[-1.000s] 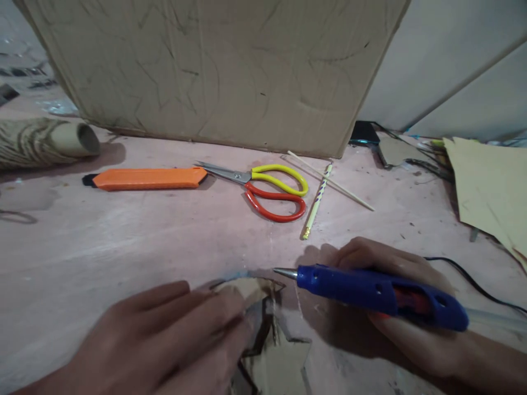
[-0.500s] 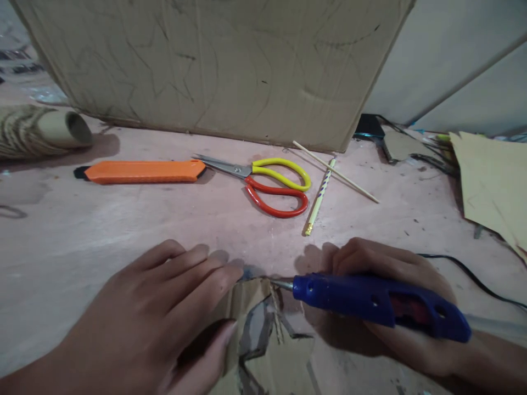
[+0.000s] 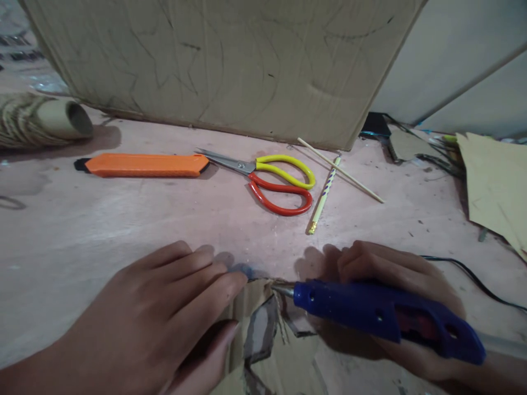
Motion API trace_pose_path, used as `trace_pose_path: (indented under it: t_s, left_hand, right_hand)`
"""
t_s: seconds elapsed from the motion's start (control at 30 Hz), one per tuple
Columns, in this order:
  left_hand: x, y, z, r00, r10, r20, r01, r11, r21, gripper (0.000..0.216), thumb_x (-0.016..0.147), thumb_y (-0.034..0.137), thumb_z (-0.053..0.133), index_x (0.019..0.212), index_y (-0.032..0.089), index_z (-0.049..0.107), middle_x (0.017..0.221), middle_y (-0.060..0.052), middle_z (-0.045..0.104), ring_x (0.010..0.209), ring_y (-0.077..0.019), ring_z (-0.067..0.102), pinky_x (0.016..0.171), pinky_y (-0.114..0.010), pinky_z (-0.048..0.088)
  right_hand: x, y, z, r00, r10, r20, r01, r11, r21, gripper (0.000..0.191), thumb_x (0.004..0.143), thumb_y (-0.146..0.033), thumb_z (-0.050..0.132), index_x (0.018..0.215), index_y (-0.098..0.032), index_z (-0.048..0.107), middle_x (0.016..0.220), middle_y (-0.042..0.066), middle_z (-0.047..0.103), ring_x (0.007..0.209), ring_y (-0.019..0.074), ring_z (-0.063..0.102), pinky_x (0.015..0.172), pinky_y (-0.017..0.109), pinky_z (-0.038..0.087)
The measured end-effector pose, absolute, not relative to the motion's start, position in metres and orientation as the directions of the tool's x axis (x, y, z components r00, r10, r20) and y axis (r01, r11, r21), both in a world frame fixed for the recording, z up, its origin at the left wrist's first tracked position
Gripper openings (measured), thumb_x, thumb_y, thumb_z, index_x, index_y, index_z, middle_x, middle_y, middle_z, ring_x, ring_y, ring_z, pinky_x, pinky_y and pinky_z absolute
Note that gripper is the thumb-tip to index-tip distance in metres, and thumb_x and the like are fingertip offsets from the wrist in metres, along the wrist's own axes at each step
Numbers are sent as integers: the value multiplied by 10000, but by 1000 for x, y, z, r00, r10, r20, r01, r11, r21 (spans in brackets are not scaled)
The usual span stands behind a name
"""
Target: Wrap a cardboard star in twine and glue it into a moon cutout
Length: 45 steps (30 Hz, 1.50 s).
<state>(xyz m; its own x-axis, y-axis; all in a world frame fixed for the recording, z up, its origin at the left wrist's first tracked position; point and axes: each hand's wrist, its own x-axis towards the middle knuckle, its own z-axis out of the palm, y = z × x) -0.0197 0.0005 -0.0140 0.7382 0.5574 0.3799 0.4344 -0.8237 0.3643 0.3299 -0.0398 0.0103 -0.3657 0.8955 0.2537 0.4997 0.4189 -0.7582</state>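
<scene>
At the bottom middle of the frame the left hand (image 3: 156, 312) lies flat, fingers stretched out and close together. Its fingertips (image 3: 234, 282) press on the upper edge of a cut cardboard piece (image 3: 288, 362), and the thumb is tucked against the piece's left side. The right hand (image 3: 395, 271) at the lower right is closed round a blue glue gun (image 3: 379, 312), which lies nearly level and points left. The gun's metal nozzle (image 3: 283, 289) touches the top corner of the cardboard piece, just beside the left fingertips. A black cord (image 3: 473, 277) runs off to the right behind the wrist.

The work in hand looks like laying glue along a seam of the piece. To do it well, the left fingers should hold the flap firmly but stay clear of the nozzle, which sits very near them and is probably hot. A gentle, even squeeze would likely give a thin line rather than a blob. The nozzle should ride on the edge, not dig into it.

Farther up the table (image 3: 102, 230) lie an orange box cutter (image 3: 144, 164), scissors (image 3: 280, 184), a pencil (image 3: 324, 195) and a thin stick (image 3: 341, 171). All of them are well apart from the hands. A large cardboard box (image 3: 214, 66) fills the top of the frame, and a cardboard tube (image 3: 49, 118) lies at the upper left.
</scene>
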Motion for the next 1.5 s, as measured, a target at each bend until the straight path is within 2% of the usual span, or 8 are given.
trace_pose_path:
  t_s: [0.17, 0.33, 0.53, 0.77, 1.0, 1.23, 1.37, 1.5]
  left_hand:
    - [-23, 0, -16, 732, 563, 385, 460, -824, 331, 353, 1149, 192, 530, 1434, 267, 724, 1220, -17, 918, 1108, -280, 867, 1140, -507, 648]
    - [-19, 4, -17, 745, 548, 381, 448, -834, 322, 345, 1150, 196, 528, 1433, 263, 715, 1204, -27, 916, 1102, -281, 865, 1106, -503, 648]
    - [-19, 2, -15, 739, 558, 378, 456, -827, 329, 326, 1173, 193, 506, 1423, 268, 703, 1216, -22, 919, 1128, -275, 860, 1104, -510, 622]
    - [-20, 2, -15, 738, 550, 390, 442, -831, 337, 351, 1126, 191, 520, 1413, 269, 708, 1181, -34, 914, 1083, -291, 873, 1078, -514, 676]
    - [-17, 4, -11, 742, 558, 373, 430, -822, 373, 316, 1138, 179, 515, 1373, 259, 710, 1166, -25, 911, 1040, -285, 878, 1011, -513, 681]
    - [-13, 3, -10, 713, 598, 365, 435, -786, 439, 307, 1107, 157, 513, 1319, 279, 698, 1084, 0, 883, 925, -261, 836, 927, -483, 664]
    - [-16, 3, -11, 719, 590, 368, 433, -793, 428, 295, 1128, 153, 508, 1314, 267, 706, 1121, -5, 890, 956, -271, 857, 968, -492, 664]
    - [-18, 6, -12, 744, 543, 390, 416, -833, 365, 283, 1111, 191, 555, 1336, 276, 704, 1147, -29, 914, 983, -286, 876, 991, -501, 689]
  right_hand:
    - [327, -39, 11, -361, 887, 288, 513, 447, -732, 175, 1059, -431, 857, 1062, -309, 732, 807, -2, 777, 623, 213, 734, 567, 365, 617]
    - [333, -41, 8, -404, 864, 302, 524, 489, -698, 219, 1143, -513, 774, 1093, -306, 723, 838, 8, 792, 652, 210, 756, 605, 360, 644]
    - [337, -46, 7, -385, 881, 277, 566, 462, -683, 136, 1098, -431, 802, 1109, -318, 727, 866, 21, 796, 665, 238, 763, 601, 378, 630]
    - [337, -43, 12, -428, 853, 299, 565, 511, -648, 93, 1172, -362, 712, 1098, -309, 732, 820, 8, 784, 639, 216, 767, 574, 338, 632]
    - [335, -42, 17, -434, 855, 284, 608, 511, -608, 489, 1255, -745, 569, 1037, -311, 631, 747, -17, 728, 569, 178, 706, 513, 308, 577]
    - [333, -44, 15, -386, 877, 286, 588, 473, -656, 207, 1149, -449, 804, 1020, -314, 715, 749, -16, 718, 564, 186, 666, 523, 330, 559]
    - [336, -44, 14, -435, 859, 271, 593, 500, -631, 256, 1178, -518, 754, 1060, -303, 683, 775, -7, 730, 596, 193, 696, 540, 327, 581]
    - [337, -48, 11, -441, 841, 315, 626, 539, -563, 146, 1186, -351, 677, 1071, -285, 614, 793, -27, 695, 615, 157, 682, 572, 293, 575]
